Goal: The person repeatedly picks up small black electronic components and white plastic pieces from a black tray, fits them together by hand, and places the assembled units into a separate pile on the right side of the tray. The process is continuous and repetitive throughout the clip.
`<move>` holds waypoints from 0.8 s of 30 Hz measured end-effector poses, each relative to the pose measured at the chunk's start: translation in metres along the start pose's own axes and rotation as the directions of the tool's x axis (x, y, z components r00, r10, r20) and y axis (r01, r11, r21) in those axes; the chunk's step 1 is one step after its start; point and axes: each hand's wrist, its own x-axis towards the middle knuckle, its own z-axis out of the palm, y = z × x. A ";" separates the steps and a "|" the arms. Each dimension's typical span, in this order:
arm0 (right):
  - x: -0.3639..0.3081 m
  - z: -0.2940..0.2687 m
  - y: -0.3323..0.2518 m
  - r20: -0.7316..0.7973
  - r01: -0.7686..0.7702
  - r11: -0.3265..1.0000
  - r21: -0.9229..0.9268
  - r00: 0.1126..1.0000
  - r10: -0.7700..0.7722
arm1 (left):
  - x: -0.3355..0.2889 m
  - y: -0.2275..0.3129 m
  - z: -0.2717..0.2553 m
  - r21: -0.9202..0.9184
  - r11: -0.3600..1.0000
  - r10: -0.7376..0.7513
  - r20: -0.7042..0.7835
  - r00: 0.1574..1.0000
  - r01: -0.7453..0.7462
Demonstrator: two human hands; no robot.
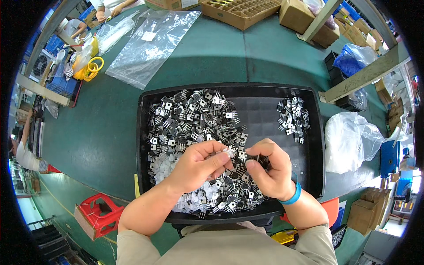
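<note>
The green tabletop [101,132] lies beneath the black tray [260,115], the reference for all positions. A component heap [190,115] of three-legged parts fills the tray's left and middle; loose white pieces [165,167] cover its near-left area. Both hands are above the tray's near middle, fingertips close together. Left hand [201,163]: thumb and forefinger pinch a small white piece [227,152]. Right hand [271,172]: thumb and forefinger curl toward each other; whether they grasp anything cannot be determined.

Risk, as judged: the small white piece could drop into the heap if the pinch slackens; component legs could bend if pressed against neighbours. Orientation: the small white piece projects toward the tray's right side, its long axis apparently crosswise, though size limits certainty. Heaped components point in mixed directions.
</note>
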 end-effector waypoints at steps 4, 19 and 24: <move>-0.003 0.005 -0.001 -0.044 0.017 0.999 -0.029 0.999 -0.018 | -0.001 0.000 0.000 -0.011 1.000 -0.008 0.023 1.000 0.008; -0.001 0.008 0.001 0.072 0.031 0.999 -0.026 0.997 -0.029 | -0.001 -0.004 -0.001 0.069 0.998 0.001 0.043 0.999 -0.004; -0.001 0.004 -0.003 0.064 -0.118 0.992 0.051 0.991 0.115 | 0.000 0.000 -0.002 -0.057 0.998 -0.018 0.048 0.999 0.021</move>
